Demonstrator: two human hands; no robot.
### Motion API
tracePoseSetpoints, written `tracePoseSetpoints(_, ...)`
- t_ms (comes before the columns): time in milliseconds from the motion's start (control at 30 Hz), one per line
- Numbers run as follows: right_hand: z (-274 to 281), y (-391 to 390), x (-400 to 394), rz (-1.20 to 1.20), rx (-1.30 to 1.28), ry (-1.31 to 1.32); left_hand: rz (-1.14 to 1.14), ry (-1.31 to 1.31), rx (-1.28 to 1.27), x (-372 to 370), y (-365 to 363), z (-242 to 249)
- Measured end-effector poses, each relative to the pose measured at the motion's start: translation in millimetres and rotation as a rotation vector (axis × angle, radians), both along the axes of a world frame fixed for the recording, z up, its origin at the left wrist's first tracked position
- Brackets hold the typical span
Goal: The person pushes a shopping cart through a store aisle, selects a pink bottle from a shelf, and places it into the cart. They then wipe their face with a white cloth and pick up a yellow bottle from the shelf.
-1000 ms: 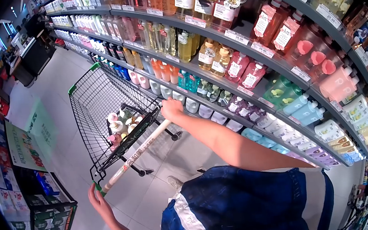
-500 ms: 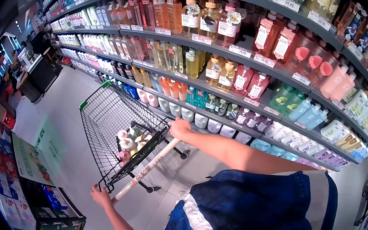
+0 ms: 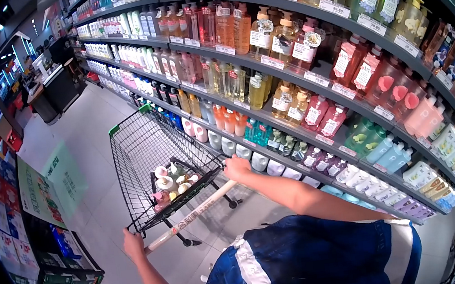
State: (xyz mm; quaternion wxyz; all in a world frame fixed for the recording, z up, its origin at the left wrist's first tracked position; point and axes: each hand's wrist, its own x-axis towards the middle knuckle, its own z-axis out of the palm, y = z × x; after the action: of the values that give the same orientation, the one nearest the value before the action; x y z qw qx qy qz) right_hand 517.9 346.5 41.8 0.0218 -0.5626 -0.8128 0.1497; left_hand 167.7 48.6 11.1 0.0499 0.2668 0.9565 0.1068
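Observation:
A black wire shopping cart (image 3: 132, 153) with green corners stands in front of me, angled up and to the left. My left hand (image 3: 134, 244) wraps round the left end of its pale handle bar (image 3: 191, 218). Round the bar's right end closes my right hand (image 3: 237, 168), near the lower shelf. Several bottles and containers (image 3: 165, 182), white, pink and yellowish, lie together at the near end of the basket. Printed lettering shows along the middle of the bar.
Long curved shelves (image 3: 263, 61) of pump bottles with price tags run along the right. A display stand (image 3: 65, 275) with boxed goods and a green sign (image 3: 37, 191) are at the left. A dark counter (image 3: 56, 86) stands at the far end of the tiled aisle (image 3: 80, 126).
The view has shifted, so the cart, hands and shelves appear slightly farther right and lower. Both hands keep their hold on the handle bar.

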Motion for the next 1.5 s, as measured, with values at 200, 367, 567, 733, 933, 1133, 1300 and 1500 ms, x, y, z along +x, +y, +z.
tracePoseSetpoints(200,-3.0,4.5,-11.6,-0.012,0.024,0.003,0.042,-0.005,-0.004,-13.4,5.9,-2.3)
tracePoseSetpoints(367,-11.0,9.2,-24.3,-0.058,0.061,0.041,0.041,-0.012,-0.011,-25.6,8.0,-5.3)
tracePoseSetpoints(567,-6.6,10.8,-35.9,-0.052,0.038,0.013,0.054,-0.039,-0.037,-31.7,11.9,6.0)
tracePoseSetpoints(733,-5.0,10.1,-43.7,-0.035,0.080,-0.026,0.069,-0.034,0.017,-40.8,12.6,-0.6)
tracePoseSetpoints(933,-6.3,15.9,-52.2,-0.040,0.110,-0.048,0.085,-0.066,0.014,-42.5,15.7,4.6)
tracePoseSetpoints(1133,-11.1,24.6,-55.6,-0.073,0.162,-0.055,0.103,-0.102,0.040,-37.7,19.9,10.9)
tracePoseSetpoints(1300,-14.9,29.9,-55.2,-0.046,0.236,-0.026,0.108,-0.076,0.034,-36.3,23.1,9.6)
tracePoseSetpoints(1500,-18.0,39.6,-57.9,-0.056,0.238,-0.037,0.104,-0.087,-0.015,-34.6,29.2,17.3)
